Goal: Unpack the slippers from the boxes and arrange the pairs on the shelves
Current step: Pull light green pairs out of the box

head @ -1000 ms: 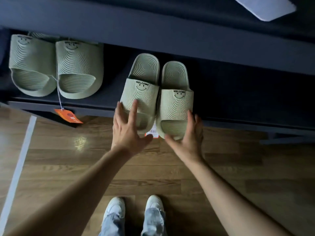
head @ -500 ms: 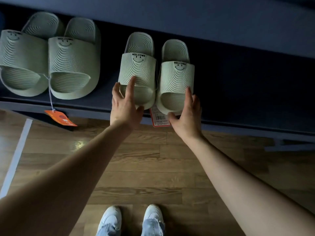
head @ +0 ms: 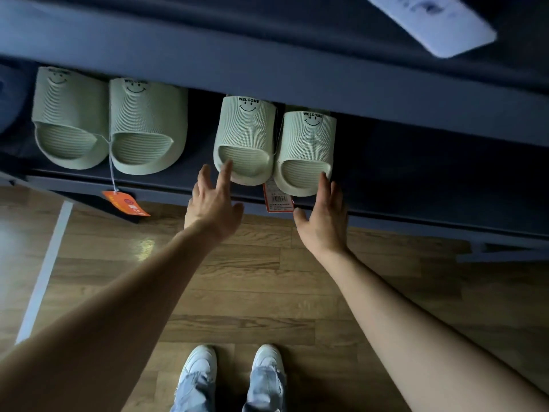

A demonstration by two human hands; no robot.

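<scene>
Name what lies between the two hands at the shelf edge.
In the head view, a red barcode tag hangs between the left hand and the right hand.

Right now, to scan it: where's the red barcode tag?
Head view: the tag hangs off the shelf edge below the right slipper pair, between left hand and right hand.

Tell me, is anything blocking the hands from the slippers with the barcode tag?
Nothing visible. The left hand reaches the toe of the left slipper with straight fingers, the right hand that of the right slipper. Both slippers sit on the shelf.
</scene>
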